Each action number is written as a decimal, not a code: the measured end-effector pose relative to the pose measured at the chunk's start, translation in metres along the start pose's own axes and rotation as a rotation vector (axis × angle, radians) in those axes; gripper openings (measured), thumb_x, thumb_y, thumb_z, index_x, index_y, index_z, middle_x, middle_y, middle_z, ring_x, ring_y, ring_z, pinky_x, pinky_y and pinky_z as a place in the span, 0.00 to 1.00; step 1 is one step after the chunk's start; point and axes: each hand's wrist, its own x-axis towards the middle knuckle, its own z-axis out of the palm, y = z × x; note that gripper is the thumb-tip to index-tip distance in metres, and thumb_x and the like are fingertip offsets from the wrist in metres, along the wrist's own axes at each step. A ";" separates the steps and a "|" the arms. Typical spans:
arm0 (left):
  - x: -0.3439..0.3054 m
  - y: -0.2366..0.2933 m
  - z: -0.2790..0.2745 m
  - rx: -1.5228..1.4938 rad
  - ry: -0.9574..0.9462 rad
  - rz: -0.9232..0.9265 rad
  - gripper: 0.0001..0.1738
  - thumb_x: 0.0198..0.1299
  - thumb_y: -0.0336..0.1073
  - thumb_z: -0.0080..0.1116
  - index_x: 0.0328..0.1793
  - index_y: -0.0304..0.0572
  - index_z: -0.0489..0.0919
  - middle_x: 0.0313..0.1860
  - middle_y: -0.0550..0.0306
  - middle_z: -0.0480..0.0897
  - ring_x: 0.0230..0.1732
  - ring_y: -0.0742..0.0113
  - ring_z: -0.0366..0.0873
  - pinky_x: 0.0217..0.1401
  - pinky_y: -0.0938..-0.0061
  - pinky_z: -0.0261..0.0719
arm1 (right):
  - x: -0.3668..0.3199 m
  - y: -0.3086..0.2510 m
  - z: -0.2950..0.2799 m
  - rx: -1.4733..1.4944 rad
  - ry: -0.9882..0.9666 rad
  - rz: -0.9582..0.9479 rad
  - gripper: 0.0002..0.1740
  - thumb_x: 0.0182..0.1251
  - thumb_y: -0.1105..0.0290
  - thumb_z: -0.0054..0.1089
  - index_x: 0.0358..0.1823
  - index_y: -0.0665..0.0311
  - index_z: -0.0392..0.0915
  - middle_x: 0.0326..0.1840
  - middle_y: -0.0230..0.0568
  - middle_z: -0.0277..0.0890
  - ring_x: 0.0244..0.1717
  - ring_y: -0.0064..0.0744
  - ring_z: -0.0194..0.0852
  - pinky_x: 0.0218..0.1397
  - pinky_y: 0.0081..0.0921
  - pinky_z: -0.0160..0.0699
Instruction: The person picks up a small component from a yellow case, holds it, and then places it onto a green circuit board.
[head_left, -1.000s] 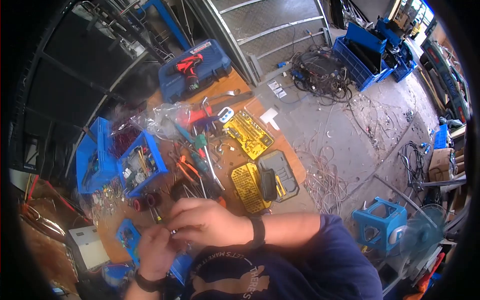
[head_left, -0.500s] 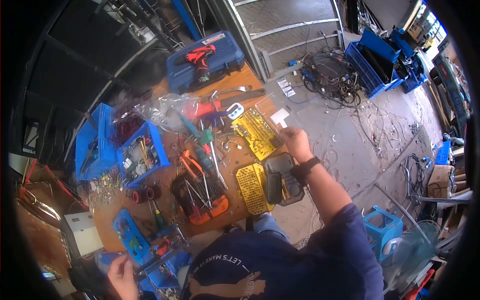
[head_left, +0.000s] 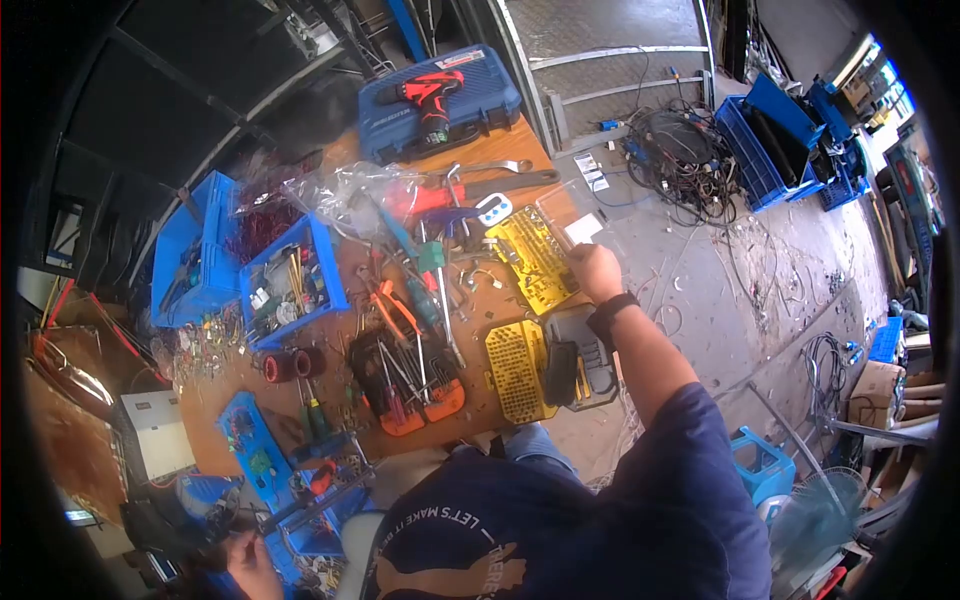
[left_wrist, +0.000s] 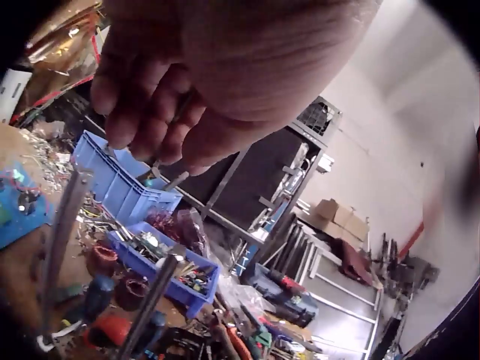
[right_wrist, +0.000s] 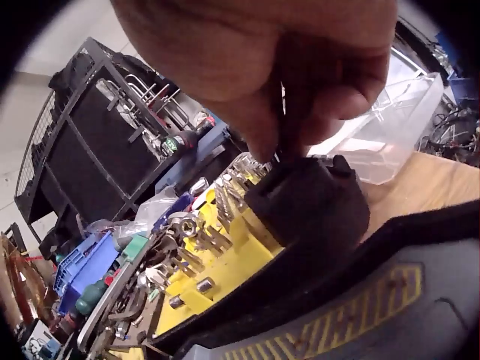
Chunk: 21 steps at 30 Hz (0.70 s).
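right wrist view: right hand [right_wrist: 262, 52] curls, any hold unclear, beside a yellow tray [right_wrist: 229, 262] whose metal pieces [right_wrist: 204, 285] low fingers could dislodge.

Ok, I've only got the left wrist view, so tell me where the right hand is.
Observer: In the head view, the right hand is beside the right edge of the yellow socket tray.

Operator: Now name what lies nearer the person than that tray.

Observer: A yellow holder with rows of small holes or bits; too small to tell which.

Operator: Check the floor past the table's far right side.

Observer: A dark tangle of cables lies there.
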 end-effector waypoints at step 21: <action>-0.004 -0.026 0.019 0.222 0.036 0.140 0.06 0.54 0.29 0.62 0.37 0.35 0.81 0.30 0.43 0.82 0.29 0.54 0.76 0.37 0.67 0.75 | 0.004 0.010 0.026 -0.352 -0.011 -0.042 0.07 0.55 0.69 0.53 0.28 0.62 0.79 0.35 0.47 0.78 0.36 0.49 0.79 0.39 0.40 0.78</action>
